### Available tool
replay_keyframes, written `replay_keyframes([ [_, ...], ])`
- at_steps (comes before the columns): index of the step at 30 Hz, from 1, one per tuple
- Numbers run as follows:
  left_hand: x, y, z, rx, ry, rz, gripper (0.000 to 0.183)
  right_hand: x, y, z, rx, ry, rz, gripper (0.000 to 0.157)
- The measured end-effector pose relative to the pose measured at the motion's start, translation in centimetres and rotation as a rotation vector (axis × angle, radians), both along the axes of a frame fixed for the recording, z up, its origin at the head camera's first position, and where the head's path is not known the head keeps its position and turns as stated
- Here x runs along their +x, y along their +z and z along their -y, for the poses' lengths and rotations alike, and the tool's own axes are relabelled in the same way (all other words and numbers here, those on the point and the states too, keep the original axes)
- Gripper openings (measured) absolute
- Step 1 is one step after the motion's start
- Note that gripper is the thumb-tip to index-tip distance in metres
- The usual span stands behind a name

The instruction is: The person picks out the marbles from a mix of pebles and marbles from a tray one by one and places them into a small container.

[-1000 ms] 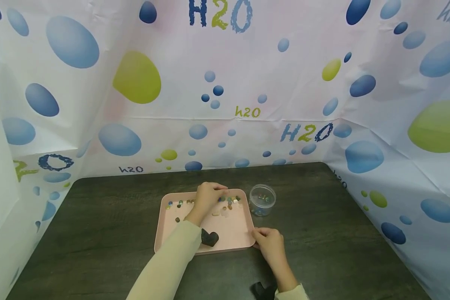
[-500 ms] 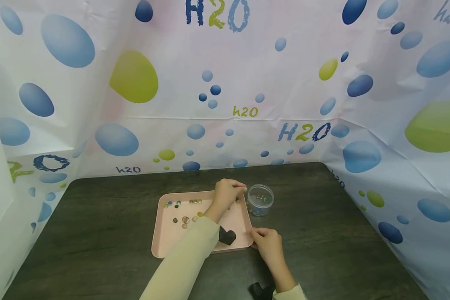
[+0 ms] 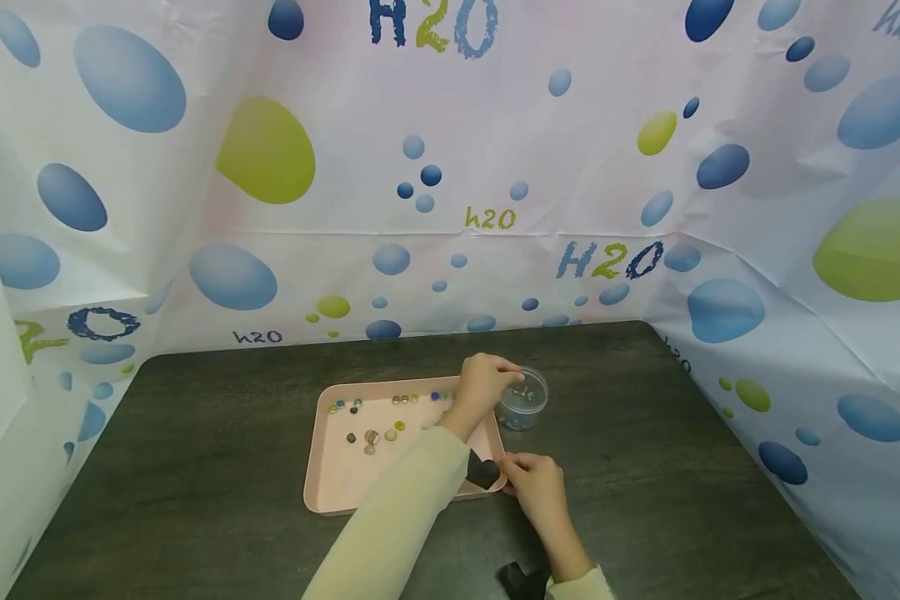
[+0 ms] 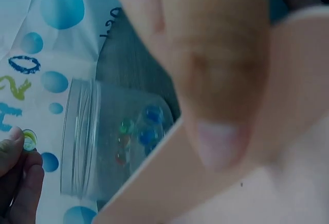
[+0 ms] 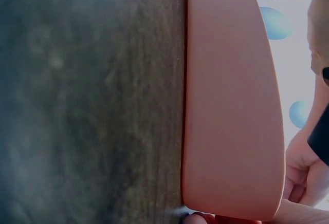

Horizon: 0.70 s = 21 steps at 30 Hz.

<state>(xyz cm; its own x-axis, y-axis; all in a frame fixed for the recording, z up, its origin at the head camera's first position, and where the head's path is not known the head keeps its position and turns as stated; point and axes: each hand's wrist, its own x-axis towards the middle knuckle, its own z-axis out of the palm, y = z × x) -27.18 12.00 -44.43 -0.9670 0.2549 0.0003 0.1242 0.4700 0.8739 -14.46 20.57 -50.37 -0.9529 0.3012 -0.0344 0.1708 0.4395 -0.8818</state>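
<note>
My left hand [image 3: 478, 390] is over the mouth of the clear plastic jar [image 3: 523, 404], pinching a glass marble [image 4: 30, 140] with a yellow-green swirl. Through the jar's wall several blue, green and reddish marbles show in the left wrist view. My right hand [image 3: 537, 487] grips the near right corner of the pink tray [image 3: 328, 475]. Its thumb [image 4: 221, 142] looms large over the tray wall in the left wrist view. At the back of the tray lie small groups of marbles [image 3: 405, 399], with a few stones [image 3: 372, 437] in front. My left arm hides part of the tray.
A dark wooden table [image 3: 217, 450] carries the tray and jar, which stand side by side. A white sheet [image 3: 345, 167] with blue and green spots hangs behind and along the sides. Black camera mounts sit on both wrists [image 3: 523, 581].
My left hand has moved right, from the back of the tray across its rim to above the jar. The right hand stays on the tray corner.
</note>
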Motion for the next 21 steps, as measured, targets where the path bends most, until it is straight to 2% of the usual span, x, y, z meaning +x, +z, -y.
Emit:
replay_keyframes([
  [11, 0.3, 0.2, -0.8, -0.007, -0.004, -0.044, 0.013, 0.0, 0.0, 0.0, 0.012, -0.002, 0.002, 0.017],
  [21, 0.1, -0.8, 1.1, -0.024, 0.031, -0.086, 0.014, 0.0, 0.1, -0.1, 0.016, 0.003, -0.01, 0.016],
])
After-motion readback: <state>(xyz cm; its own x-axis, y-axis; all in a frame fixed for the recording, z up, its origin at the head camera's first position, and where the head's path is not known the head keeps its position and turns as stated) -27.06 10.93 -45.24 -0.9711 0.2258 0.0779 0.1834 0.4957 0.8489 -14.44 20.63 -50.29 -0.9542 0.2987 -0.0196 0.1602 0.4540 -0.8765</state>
